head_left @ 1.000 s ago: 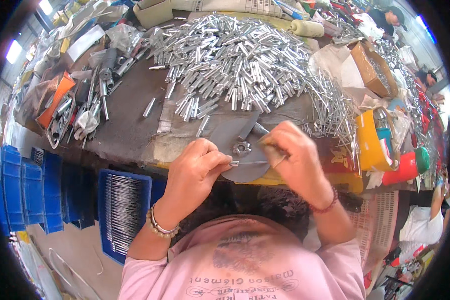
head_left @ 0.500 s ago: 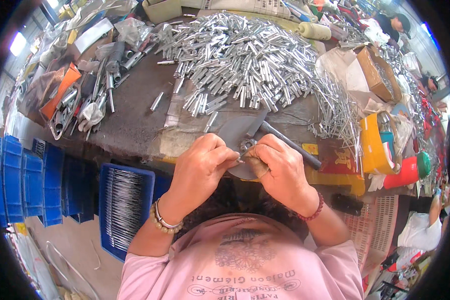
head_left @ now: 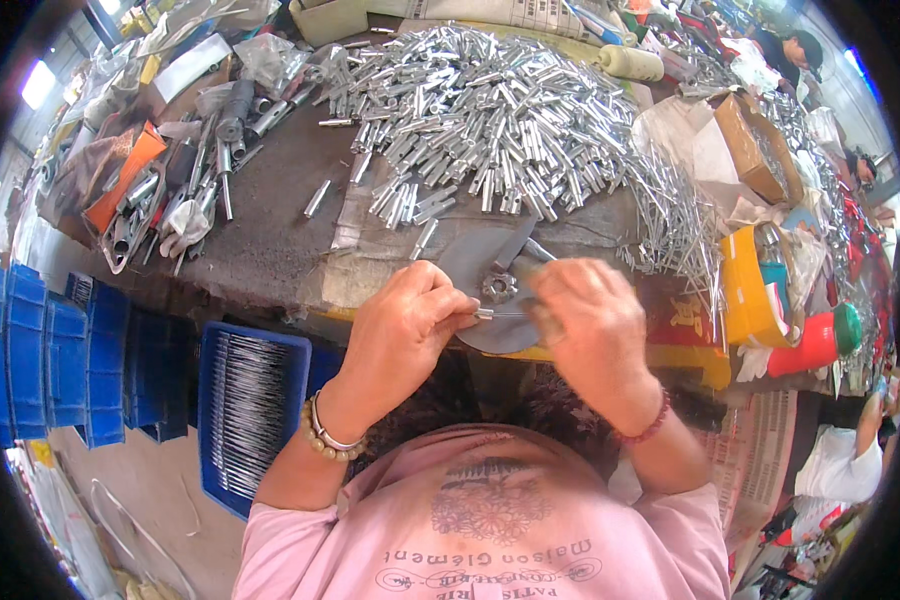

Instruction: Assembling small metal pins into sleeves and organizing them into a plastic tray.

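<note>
My left hand (head_left: 420,322) is closed, pinching a short silver metal tube (head_left: 484,313) between thumb and fingertips. From the tube a thin metal rod (head_left: 513,316) runs rightward to the fingers of my right hand (head_left: 588,325). Motion smears those fingers, but they look curled round the rod's far end. Just beyond both hands lies a dark round plate (head_left: 465,258), with a notched metal ring (head_left: 500,287) and a flat dark blade (head_left: 516,243) on it. My right hand covers most of a dark bar behind it.
A large heap of short silver tubes (head_left: 490,120) covers the bench's far middle, with thin rods (head_left: 675,215) to its right. A blue bin (head_left: 206,420) of metal rods stands lower left. At right are a cut yellow container (head_left: 745,290) and a red bottle (head_left: 805,345).
My right hand has moved rightward, away from my left, baring the thin rod and the notched ring. My left hand stays nearly in place, and the dark bar is now mostly covered.
</note>
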{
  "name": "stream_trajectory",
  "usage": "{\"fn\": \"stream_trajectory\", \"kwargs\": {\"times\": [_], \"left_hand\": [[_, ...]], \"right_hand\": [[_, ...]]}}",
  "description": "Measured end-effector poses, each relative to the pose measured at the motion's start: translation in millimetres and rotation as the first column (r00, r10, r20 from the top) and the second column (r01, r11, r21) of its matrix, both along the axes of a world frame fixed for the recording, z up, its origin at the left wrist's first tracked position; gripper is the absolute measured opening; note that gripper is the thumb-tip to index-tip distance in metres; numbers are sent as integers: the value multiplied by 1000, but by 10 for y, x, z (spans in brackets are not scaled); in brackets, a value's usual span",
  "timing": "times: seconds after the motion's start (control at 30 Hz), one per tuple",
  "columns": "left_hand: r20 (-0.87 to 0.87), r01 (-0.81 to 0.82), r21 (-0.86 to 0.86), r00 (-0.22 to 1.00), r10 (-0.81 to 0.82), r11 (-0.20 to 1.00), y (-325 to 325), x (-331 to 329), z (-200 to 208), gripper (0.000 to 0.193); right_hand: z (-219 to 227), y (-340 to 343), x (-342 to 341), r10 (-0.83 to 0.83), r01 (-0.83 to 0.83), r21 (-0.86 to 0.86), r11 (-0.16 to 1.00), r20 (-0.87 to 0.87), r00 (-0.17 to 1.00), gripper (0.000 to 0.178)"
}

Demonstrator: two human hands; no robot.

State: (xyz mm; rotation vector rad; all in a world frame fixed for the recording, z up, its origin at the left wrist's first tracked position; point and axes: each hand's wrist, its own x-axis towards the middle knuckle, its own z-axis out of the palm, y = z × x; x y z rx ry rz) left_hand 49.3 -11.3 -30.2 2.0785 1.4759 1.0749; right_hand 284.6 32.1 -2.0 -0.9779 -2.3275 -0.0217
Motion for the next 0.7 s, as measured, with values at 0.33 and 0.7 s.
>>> {"fn": "stream_trajectory", "kwargs": {"times": [0.33, 0.7], "left_hand": [[10, -1, 32, 1000, 0, 999, 12, -4, -17, 16], [42, 15, 22, 999, -16, 1000, 19, -30, -62, 17]], "right_hand": [[22, -170, 322, -138, 110, -209, 972, -122, 983, 49], [-46, -504, 307, 16, -18, -157, 987, -12, 1000, 39]]}}
